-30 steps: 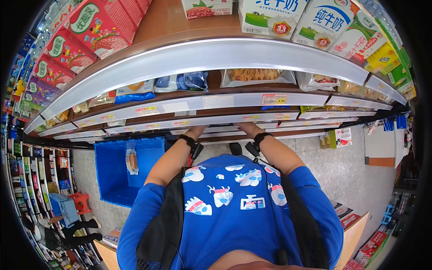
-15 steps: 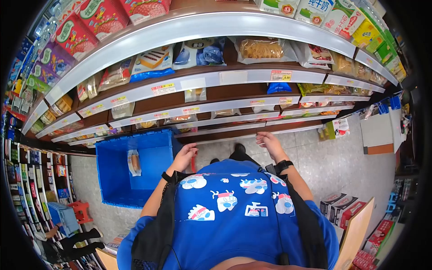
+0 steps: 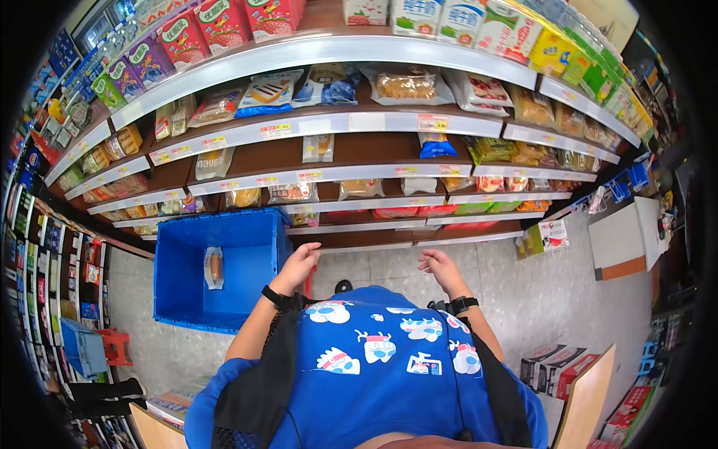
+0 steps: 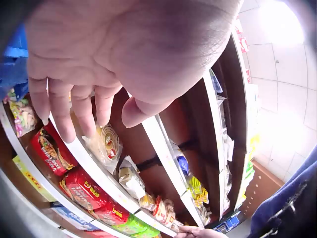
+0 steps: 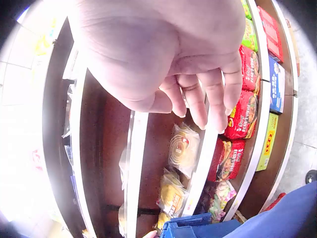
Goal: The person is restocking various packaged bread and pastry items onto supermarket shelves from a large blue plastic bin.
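My left hand [image 3: 297, 267] hovers beside the right wall of a blue crate [image 3: 258, 310], fingers loosely extended and holding nothing. My right hand [image 3: 443, 271] is held out in front of the lower shelves, also with relaxed fingers and nothing in it. In the crate lies one packaged bread roll [image 3: 215, 268], against the far part of its floor. In the left wrist view, the palm [image 4: 129, 44] faces the shelves, near a round packaged pastry [image 4: 106, 146]. The right wrist view shows the other palm [image 5: 163, 44] above a packaged coiled bread [image 5: 183, 148].
Shelves ahead carry bagged breads [image 3: 411, 86] below, with milk cartons [image 3: 419, 19] and pink drink boxes [image 3: 179, 39] on top. Red noodle packs [image 5: 242, 114] sit lower. A red stool [image 3: 114, 346] stands left, and stacked boxes [image 3: 557, 367] stand to the right.
Both hands have drawn back out of the shelf toward the body, and their fingers have come into view. The head view has shifted, showing more of the shelves. The bread roll stays in the crate.
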### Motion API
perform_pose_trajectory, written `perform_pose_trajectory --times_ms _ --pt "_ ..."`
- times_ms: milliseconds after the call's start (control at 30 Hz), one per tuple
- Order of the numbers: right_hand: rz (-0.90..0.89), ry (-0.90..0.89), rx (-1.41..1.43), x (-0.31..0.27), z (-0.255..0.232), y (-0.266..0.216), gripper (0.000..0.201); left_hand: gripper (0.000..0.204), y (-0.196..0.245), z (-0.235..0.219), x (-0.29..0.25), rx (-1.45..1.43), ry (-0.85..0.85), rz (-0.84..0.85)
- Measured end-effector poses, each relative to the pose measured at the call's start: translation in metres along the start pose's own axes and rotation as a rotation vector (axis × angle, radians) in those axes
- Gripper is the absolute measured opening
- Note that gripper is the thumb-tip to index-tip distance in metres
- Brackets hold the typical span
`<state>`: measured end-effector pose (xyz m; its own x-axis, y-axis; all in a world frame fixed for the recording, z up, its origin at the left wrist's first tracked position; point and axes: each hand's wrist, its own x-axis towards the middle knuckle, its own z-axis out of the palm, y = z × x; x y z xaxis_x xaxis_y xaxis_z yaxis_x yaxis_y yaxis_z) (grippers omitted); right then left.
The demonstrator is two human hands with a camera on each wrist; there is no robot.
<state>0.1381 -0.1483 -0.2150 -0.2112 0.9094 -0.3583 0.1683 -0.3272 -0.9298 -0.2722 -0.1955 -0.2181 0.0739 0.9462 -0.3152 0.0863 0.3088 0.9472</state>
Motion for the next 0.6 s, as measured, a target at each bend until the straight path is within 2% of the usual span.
perform_pose_trajectory --times_ms 67,267,433,567,600 --pt "0.015 0.008 0.019 -0.024 -0.007 0.011 0.032 0.038 -0.002 0.016 -0.02 -0.02 -0.02 -0.075" --pt "0.067 0.005 0.057 -0.084 -0.027 0.053 0.032 0.039 -0.018 0.052 -0.082 0.015 -0.043 -0.094" --pt "0.113 0.035 0.116 -0.12 0.007 0.06 0.031 0.038 -0.014 0.036 -0.169 -0.043 0.044 -0.071" --pt "0.074 -0.017 0.068 -0.113 0.017 0.046 0.031 0.039 -0.021 0.02 -0.19 -0.1 0.134 -0.039" --pt "0.046 -0.03 0.063 -0.112 0.019 0.045 0.031 0.039 -0.018 0.017 -0.195 -0.095 0.156 -0.081"
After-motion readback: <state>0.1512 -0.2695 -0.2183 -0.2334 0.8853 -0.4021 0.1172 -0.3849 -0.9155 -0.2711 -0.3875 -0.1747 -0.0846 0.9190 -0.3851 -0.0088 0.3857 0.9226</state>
